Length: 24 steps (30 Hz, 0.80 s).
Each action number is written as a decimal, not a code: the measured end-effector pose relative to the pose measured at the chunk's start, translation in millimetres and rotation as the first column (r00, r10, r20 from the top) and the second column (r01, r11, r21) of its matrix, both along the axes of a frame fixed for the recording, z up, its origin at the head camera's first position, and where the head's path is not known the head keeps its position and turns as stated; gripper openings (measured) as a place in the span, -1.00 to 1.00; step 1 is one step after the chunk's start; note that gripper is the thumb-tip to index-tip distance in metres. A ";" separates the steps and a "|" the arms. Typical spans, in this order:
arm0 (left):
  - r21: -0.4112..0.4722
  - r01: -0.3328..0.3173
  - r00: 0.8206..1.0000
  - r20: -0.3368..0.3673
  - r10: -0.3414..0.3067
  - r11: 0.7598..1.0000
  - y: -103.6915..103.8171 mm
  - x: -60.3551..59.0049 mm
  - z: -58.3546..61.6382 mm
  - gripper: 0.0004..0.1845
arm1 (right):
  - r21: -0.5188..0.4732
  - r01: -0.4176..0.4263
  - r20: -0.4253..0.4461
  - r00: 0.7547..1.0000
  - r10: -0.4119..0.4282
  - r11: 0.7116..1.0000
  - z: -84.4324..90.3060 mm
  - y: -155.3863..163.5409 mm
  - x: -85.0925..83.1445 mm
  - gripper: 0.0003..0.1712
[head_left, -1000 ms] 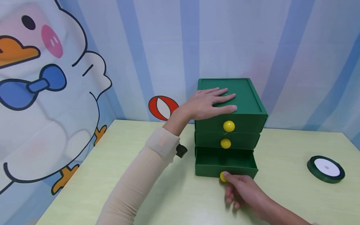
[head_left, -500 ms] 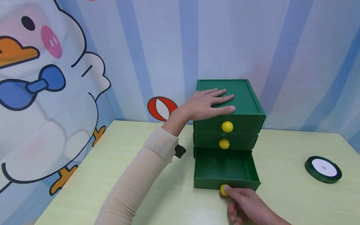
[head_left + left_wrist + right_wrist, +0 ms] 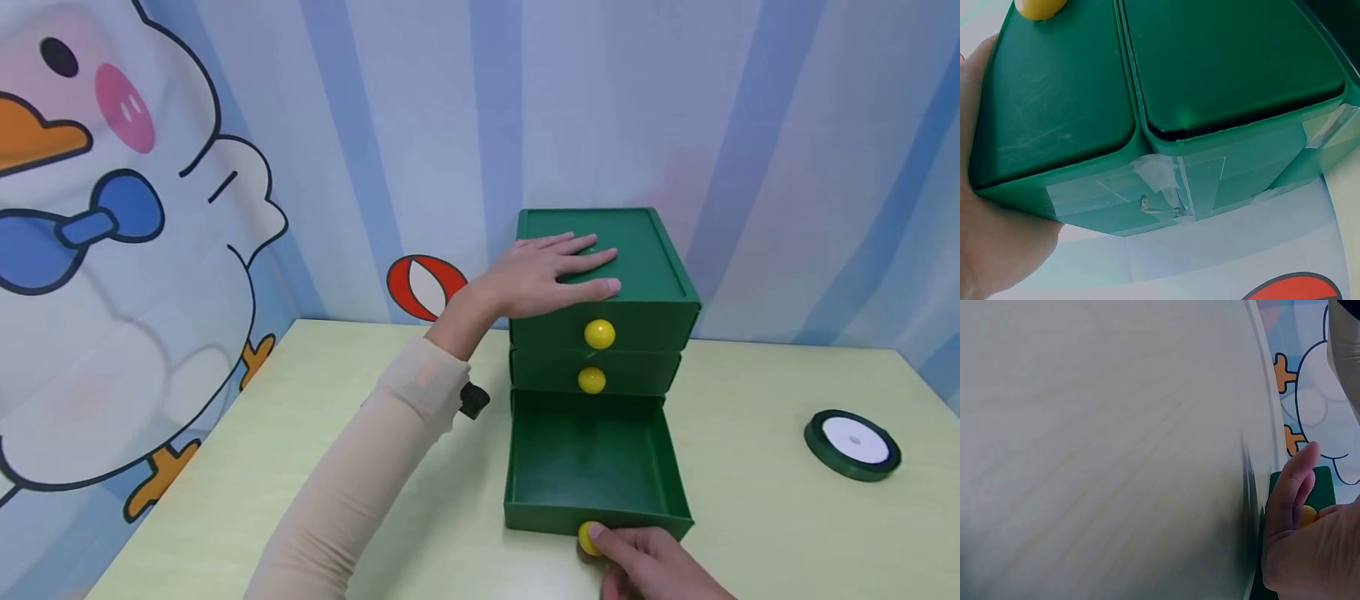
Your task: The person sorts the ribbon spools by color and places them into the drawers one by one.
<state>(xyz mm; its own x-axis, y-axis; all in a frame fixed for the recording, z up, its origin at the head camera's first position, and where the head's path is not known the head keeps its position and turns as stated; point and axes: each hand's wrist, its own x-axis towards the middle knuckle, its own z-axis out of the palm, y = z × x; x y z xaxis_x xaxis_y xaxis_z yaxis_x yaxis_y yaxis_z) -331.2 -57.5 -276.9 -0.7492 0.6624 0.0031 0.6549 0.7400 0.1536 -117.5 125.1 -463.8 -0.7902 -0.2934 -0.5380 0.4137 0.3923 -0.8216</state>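
A small green chest of three drawers (image 3: 645, 312) stands on the pale table (image 3: 315, 433), each drawer with a yellow knob. My left hand (image 3: 558, 271) lies flat on its top with straight fingers; the left wrist view shows the palm (image 3: 985, 206) against the chest's green side (image 3: 1222, 81). The bottom drawer (image 3: 592, 467) is pulled far out and shows nothing inside. My right hand (image 3: 645, 567) pinches its yellow knob (image 3: 588, 537) at the frame's lower edge, and the right wrist view shows the fingers (image 3: 1288, 494) curled over that knob (image 3: 1308, 515).
A spool of dark green ribbon (image 3: 852, 444) lies on the table to the right. A striped blue backdrop with a cartoon duck (image 3: 112, 250) stands behind and to the left. The top knob (image 3: 599, 333) and middle knob (image 3: 591, 380) sit on shut drawers.
My right hand has drawn the bottom drawer further out toward me, from slightly open to far out. My left hand has stayed flat on the chest's top.
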 end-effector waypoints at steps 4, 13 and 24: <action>-0.004 -0.009 1.000 -0.004 0.009 1.000 -0.6 -1.9 -1.0 -0.24 | 0.032 0.016 -0.017 1.000 -0.016 0.999 -2.8 -1.9 -0.9 -0.38; -0.004 -0.016 1.000 0.000 0.016 1.000 -0.9 -1.1 2.8 -0.24 | 0.125 0.030 -0.073 0.997 -0.021 0.992 -10.1 1.0 0.7 -0.38; 0.001 -0.014 1.000 0.008 0.014 1.000 -0.9 0.4 2.0 -0.25 | 0.191 0.044 -0.104 0.994 -0.025 0.981 -17.0 3.1 3.9 -0.39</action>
<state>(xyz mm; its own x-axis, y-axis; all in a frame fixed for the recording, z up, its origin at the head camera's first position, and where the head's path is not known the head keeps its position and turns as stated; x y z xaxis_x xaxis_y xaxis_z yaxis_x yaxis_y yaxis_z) -330.8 -58.4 -274.9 -0.7582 0.6520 -0.0024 0.6434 0.7487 0.1596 -113.6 128.2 -480.8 -0.8510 -0.1634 -0.4992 0.3490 0.5343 -0.7699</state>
